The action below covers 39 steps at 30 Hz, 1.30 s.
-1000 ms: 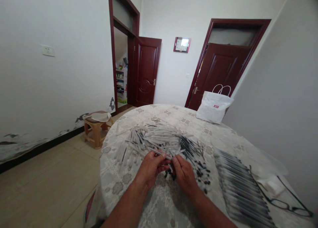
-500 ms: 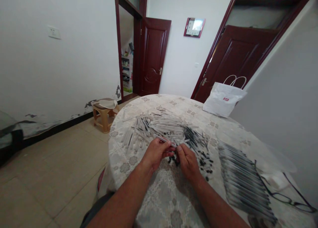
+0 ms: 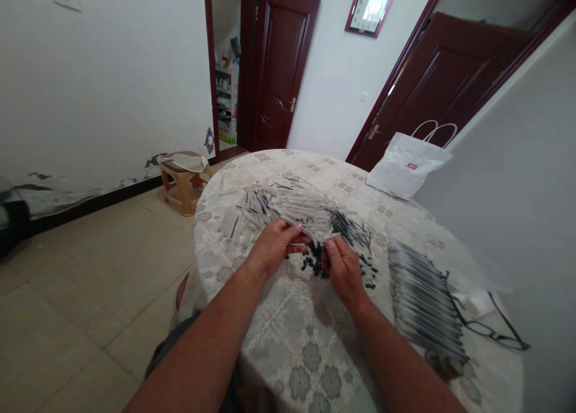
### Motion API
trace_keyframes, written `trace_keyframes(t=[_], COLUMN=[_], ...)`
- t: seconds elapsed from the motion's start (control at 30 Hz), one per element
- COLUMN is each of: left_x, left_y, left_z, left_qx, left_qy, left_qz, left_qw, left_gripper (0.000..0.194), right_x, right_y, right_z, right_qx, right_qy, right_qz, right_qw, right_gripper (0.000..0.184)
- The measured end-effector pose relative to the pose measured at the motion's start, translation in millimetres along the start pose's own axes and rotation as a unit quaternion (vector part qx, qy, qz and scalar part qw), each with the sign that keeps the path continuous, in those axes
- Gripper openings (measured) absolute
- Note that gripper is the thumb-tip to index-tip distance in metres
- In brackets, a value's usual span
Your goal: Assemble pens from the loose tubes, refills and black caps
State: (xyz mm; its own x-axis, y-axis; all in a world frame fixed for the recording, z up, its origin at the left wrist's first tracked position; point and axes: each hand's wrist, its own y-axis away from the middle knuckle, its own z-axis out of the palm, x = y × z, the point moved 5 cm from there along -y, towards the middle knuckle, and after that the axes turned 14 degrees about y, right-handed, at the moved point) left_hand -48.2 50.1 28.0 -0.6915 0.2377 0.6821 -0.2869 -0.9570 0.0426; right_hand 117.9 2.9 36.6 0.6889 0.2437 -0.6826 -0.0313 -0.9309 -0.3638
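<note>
My left hand point(image 3: 273, 246) is over the near edge of a pile of whitish pen barrels point(image 3: 300, 205), its thumb and fingers pinched on a thin pen barrel that is mostly hidden. A little to the right, my right hand point(image 3: 344, 269) is closed, with the pale end of a pen barrel point(image 3: 333, 237) showing above its thumb. A gap separates the two hands. Small black pen caps point(image 3: 312, 260) lie scattered between and beneath them. Thin black refills point(image 3: 346, 226) form a heap just beyond my right hand.
A row of pens point(image 3: 425, 302) lies packed together on the right side of the round, cloth-covered table point(image 3: 310, 356). Black-framed glasses point(image 3: 492, 335) rest beside it. A white paper bag point(image 3: 407, 167) stands at the back right. Left of the table is a stool point(image 3: 184, 182).
My hands were close together on one pen barrel; now they have drawn apart, the right one moving slightly right. The camera view has tilted further down.
</note>
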Motion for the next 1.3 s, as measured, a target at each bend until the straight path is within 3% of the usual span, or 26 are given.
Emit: trace_keyframes(t=[0.23,0.37,0.47,0.57,0.73,0.93,1.1,1.2,1.3], left_x=[10.2,9.0,3.4,-5.0,-13.3,7.6,24.9,20.3,0.8], left_y=[0.7,3.3,3.5,1.7,-0.7,-0.2,-3.4,-5.1,-4.0], left_z=[1.7,5.8,6.5,7.0,10.8,6.5,-12.3,-14.6,-0.6], left_qx=[-0.005,-0.005,0.003,0.001,-0.037,-0.038,-0.007,0.001,-0.051], left_qy=[0.014,-0.016,-0.051,-0.090,-0.189,-0.342,-0.474,-0.531,-0.584], left_qz=[0.016,0.021,0.014,0.006,-0.010,0.018,0.090,0.143,0.175], left_qw=[1.000,1.000,0.999,0.996,0.981,0.939,0.876,0.835,0.791], left_gripper=[0.028,0.031,0.033,0.033,0.031,0.026,0.012,0.008,0.012], right_x=[-2.8,4.1,14.3,22.1,25.3,26.9,31.6,32.5,34.6], right_y=[-9.4,-3.9,4.8,11.1,16.6,17.1,16.7,16.8,14.5], right_z=[-3.0,-1.7,-0.9,-3.1,-17.1,-38.3,-49.0,-53.1,-57.4], right_qx=[-0.029,-0.070,-0.103,-0.121,-0.079,0.003,0.079,0.096,0.099], right_qy=[-0.087,-0.213,-0.247,-0.203,-0.036,0.110,0.140,0.133,0.147], right_qz=[0.066,0.122,0.165,0.143,0.037,-0.006,0.015,0.030,0.040], right_qw=[0.994,0.967,0.949,0.961,0.996,0.994,0.987,0.986,0.983], right_gripper=[0.044,0.039,0.037,0.035,0.025,0.026,0.028,0.029,0.027])
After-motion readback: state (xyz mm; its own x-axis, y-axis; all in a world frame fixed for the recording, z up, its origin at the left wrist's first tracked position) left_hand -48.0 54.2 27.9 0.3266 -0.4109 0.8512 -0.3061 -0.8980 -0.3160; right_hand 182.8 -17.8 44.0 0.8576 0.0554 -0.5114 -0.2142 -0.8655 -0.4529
